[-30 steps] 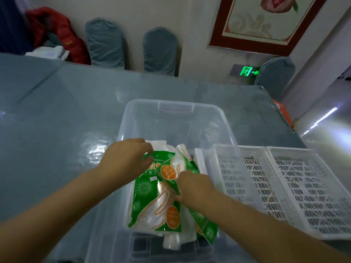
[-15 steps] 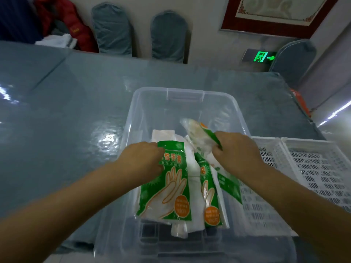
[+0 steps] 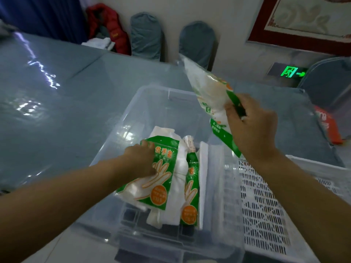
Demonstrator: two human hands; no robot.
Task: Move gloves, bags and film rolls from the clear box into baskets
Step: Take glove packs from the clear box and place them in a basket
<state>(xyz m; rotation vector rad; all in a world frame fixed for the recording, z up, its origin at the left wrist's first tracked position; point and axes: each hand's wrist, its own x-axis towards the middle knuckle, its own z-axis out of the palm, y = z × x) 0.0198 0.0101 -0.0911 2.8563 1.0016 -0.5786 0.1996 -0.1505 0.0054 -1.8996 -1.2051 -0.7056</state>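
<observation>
A clear plastic box sits on the table in front of me. My right hand holds a green-and-white glove pack lifted above the box's right rim. Inside the box, my left hand grips the top edge of a second glove pack. A third glove pack stands on edge beside it, among white folded bags and a clear film roll. A white slotted basket stands against the box's right side.
The table has a shiny grey-blue cover. Covered chairs and a red jacket stand against the far wall. An orange item lies at the table's right edge. A green exit sign glows low on the wall.
My right hand has lifted one glove pack up and to the right, out of the box. My left hand has stayed on the other pack inside the box.
</observation>
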